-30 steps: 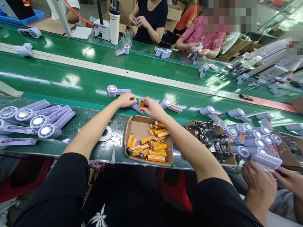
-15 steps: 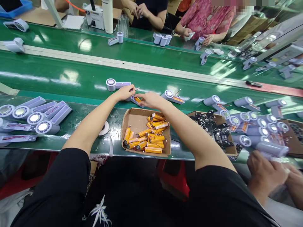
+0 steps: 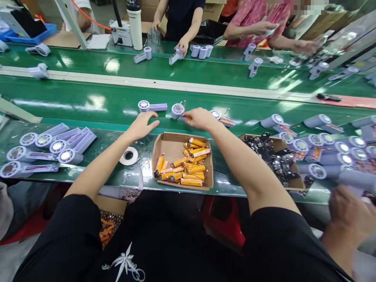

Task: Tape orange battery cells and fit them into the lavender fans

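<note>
My left hand [image 3: 143,126] has its fingers apart, holding nothing, just below a lavender fan unit [image 3: 158,107] on the green belt [image 3: 111,96]. My right hand [image 3: 198,117] pinches the handle end of another fan unit [image 3: 178,111], whose round head points up and to the left; its handle is mostly hidden by the fingers. To the right of that hand lies a fan unit with an orange battery [image 3: 226,122] in its open handle. Nearer to me, a cardboard tray [image 3: 168,147] holds several orange batteries [image 3: 190,182] with thin wires.
Fan units [image 3: 69,156] crowd the left ledge, near a white tape roll [image 3: 128,156]. On the right are a box of black parts [image 3: 272,160], more fan units [image 3: 317,171] and a co-worker's blurred hand [image 3: 346,211]. People work across the belt.
My left hand has let go of the fan unit, moved left and opened. My right hand has shifted right with the unit, whose round head now shows. Across the belt, a person's hand has reached a unit.
</note>
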{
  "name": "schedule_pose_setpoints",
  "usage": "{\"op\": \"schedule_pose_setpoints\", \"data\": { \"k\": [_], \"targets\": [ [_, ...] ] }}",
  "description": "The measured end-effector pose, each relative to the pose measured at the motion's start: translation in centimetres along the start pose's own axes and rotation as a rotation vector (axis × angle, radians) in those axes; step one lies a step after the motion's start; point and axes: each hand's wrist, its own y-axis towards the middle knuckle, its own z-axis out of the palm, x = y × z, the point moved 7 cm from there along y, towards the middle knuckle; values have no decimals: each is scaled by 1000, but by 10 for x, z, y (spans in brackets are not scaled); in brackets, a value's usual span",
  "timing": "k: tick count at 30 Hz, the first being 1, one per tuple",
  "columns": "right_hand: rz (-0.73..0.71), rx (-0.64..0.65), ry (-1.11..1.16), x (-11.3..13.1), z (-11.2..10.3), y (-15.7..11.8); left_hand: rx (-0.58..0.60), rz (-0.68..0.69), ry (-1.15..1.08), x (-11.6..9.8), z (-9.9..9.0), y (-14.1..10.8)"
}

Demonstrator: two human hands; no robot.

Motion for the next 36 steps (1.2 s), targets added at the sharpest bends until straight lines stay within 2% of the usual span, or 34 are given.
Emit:
{"op": "schedule_pose_setpoints", "data": {
  "k": [2, 4, 6, 8, 11, 15, 19, 21, 22, 24, 25, 27, 30, 33, 36],
  "targets": [
    [93, -50, -7, -24, -1, 2, -23, -46, 67, 11, -22, -60],
    [173, -27, -24, -43, 3, 5, -3, -73, 111, 21, -37, -119],
    [232, 19, -38, -55, 8, 8, 53, -33, 163, 26, -43, -167],
    [256, 31, -29, -58, 11, 11, 122, 30, 224, 26, -41, -198],
    [281, -18, 15, -57, 10, 12, 164, 63, 297, 26, -37, -213],
    [306, -77, 40, -56, 5, 10, 127, 49, 312, 21, -33, -202],
    [374, -106, 32, -47, -13, -4, 47, 78, 279, 1, -33, -197],
    [384, -196, 74, -24, -31, -26, -32, 115, 277, -15, -37, -201],
    [343, -247, 142, -4, -41, -40, -78, 136, 276, -23, -40, -204],
    [134, -279, 388, 53, -52, -75, -162, 174, 273, -41, -46, -211],
    [-14, -209, 557, 88, -52, -94, -195, 195, 273, -49, -49, -214],
    [-255, 9, 850, 156, -43, -133, -236, 248, 276, -64, -52, -220],
    [-480, 151, 1094, 226, -28, -179, -254, 283, 280, -77, -56, -223],
    [-596, 130, 1214, 255, -16, -199, -268, 230, 283, -76, -62, -222],
    [-505, 14, 1178, 250, -11, -200, -328, 227, 291, -77, -68, -224]
  ]
}}
